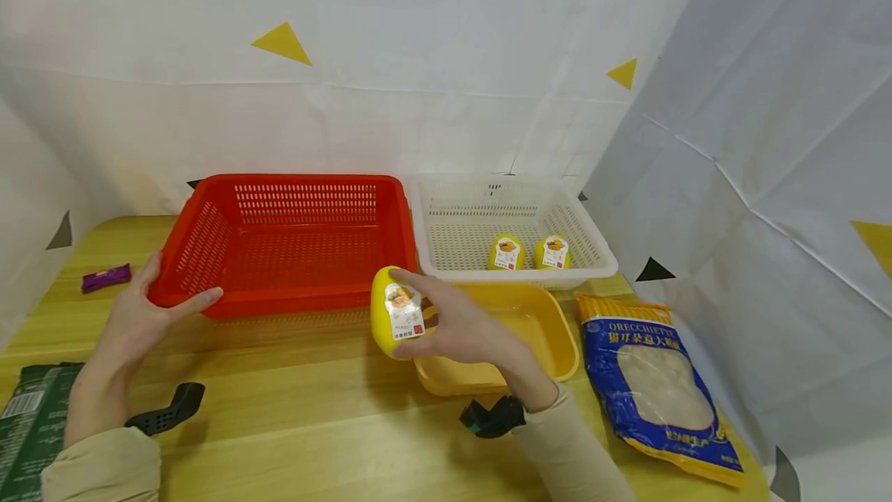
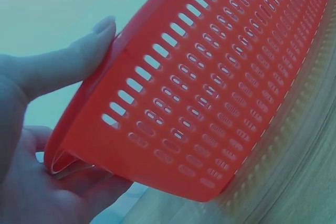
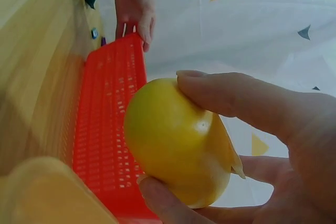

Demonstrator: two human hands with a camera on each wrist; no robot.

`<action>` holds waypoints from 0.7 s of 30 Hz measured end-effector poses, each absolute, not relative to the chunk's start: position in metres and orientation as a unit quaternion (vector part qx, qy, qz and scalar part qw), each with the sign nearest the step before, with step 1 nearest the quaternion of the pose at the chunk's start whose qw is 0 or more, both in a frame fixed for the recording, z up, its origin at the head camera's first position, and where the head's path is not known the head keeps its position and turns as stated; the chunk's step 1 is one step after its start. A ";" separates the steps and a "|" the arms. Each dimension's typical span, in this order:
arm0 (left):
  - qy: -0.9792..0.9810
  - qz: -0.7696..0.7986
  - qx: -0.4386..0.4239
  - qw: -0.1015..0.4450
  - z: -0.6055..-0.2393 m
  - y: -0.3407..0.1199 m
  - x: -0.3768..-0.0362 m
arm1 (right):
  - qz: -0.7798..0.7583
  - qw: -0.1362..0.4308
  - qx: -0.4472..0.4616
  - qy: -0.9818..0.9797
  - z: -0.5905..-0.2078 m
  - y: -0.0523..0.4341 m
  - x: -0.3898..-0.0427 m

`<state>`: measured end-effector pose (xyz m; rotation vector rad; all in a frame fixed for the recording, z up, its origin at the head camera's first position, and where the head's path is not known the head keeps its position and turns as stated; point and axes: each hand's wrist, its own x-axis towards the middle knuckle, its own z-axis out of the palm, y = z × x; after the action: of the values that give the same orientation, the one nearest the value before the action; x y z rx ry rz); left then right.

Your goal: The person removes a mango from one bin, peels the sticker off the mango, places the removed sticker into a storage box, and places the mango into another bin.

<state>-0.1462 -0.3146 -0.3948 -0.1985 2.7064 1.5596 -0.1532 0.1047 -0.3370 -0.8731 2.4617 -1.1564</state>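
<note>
My left hand (image 1: 137, 318) grips the red plastic basket (image 1: 300, 303) at its front left corner. In the left wrist view the thumb lies over the rim and the fingers are around the outside. My right hand (image 1: 463, 324) holds a smooth yellow oval item (image 1: 382, 316), like a fruit, between thumb and fingers. Its white label with an orange fruit picture faces up, and one label edge sticks out in the right wrist view. The item is in the air near the red basket's front right corner. No items show inside that basket.
A white basket (image 1: 516, 279) stands right of the red one, with two similar yellow items (image 1: 506, 252) inside. A yellow tray (image 1: 566, 347) lies partly behind my right hand. A blue orecchiette bag (image 1: 655, 386) is at right; a purple packet (image 1: 106, 278) and green bag (image 1: 38, 417) at left.
</note>
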 end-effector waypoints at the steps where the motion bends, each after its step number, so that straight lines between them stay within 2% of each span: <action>1: 0.865 0.498 -0.064 0.007 -0.395 -0.315 -0.146 | -0.400 0.143 -0.306 0.852 -0.337 0.104 -0.152; 14: 0.868 0.491 -0.070 0.012 -0.393 -0.316 -0.146 | -0.388 0.159 -0.309 0.854 -0.340 0.089 -0.140; 21: 0.866 0.494 -0.080 -0.002 -0.390 -0.314 -0.143 | -0.366 0.148 -0.323 0.860 -0.343 0.083 -0.135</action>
<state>-0.1433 -0.3141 -0.3900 -0.2530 2.7237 1.5537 -0.1351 0.0829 -0.3429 -0.9290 2.4744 -1.0528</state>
